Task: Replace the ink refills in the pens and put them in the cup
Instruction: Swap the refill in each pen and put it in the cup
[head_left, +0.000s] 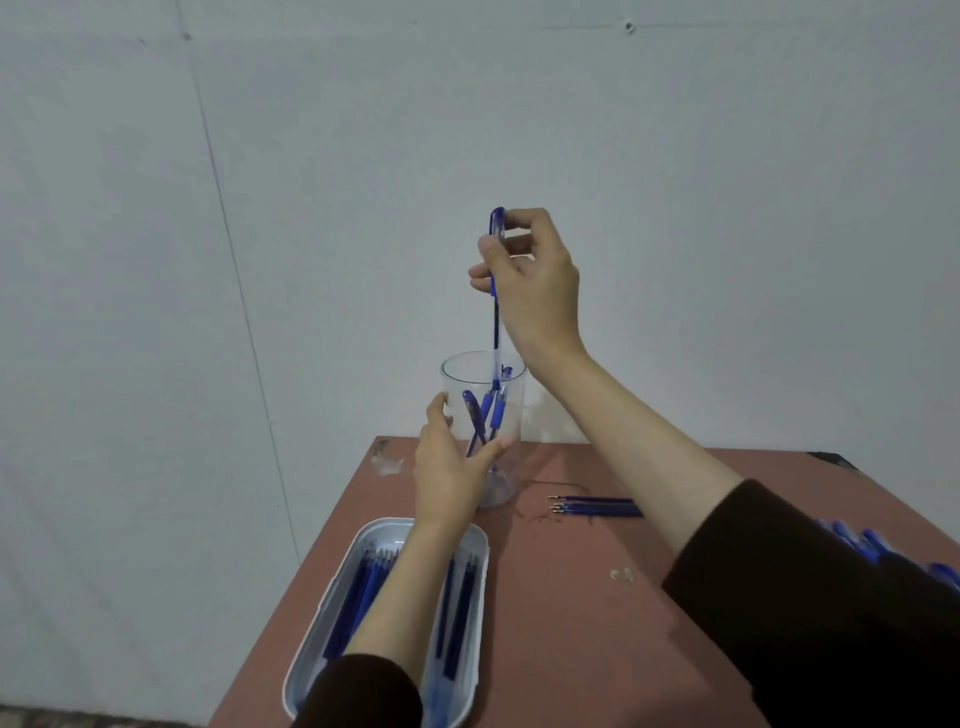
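— Clear plastic cup (514, 415), where does it stand?
— On the reddish-brown bench (571, 623), close to the far edge and near the far left corner, with the grey wall right behind it. Several blue pens (485, 410) lean inside it.
— And the hands?
— The left hand (452, 462) grips the cup from its left side, thumb laid across the front. The right hand (530, 280) is well above the rim, pinching a pen (496, 322) near its capped top between thumb and fingers. That pen hangs upright, with its lower end just inside the mouth of the cup.
— What lies along the edges?
— A pale tray (480, 551) of dark blue refills (358, 597) runs beside the left edge, under the left forearm, and its near end reaches the bottom of the view. A few loose refills (597, 506) lie on the bench just right of the cup, tips pointing toward it. A heap of pens (857, 540) shows near the right edge, partly hidden behind the right sleeve (831, 623).
— Any open room?
— A bare strip of bench between the tray and the right sleeve, with only a small pale scrap (621, 574) on it
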